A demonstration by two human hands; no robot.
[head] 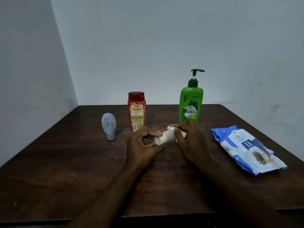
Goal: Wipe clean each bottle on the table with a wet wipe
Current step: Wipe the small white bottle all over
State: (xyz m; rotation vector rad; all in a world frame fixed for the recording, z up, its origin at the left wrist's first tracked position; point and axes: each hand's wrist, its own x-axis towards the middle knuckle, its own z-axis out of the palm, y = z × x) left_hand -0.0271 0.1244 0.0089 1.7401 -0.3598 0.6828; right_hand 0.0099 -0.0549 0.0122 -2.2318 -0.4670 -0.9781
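Note:
A small white bottle [165, 137] lies sideways above the middle of the dark wooden table [65, 170]. My left hand [141, 145] grips its capped end. My right hand [191, 139] presses a crumpled white wet wipe [171, 128] around the bottle's other end. Behind my hands stand a red bottle [136, 111] and a green pump bottle [190, 102], both upright. A pale blue bulb-shaped bottle [108, 125] stands upside down on its cap at the left.
A blue and white pack of wet wipes [246, 148] lies flat on the right side of the table. Grey walls close off the back and left. The table's front edge runs across the bottom.

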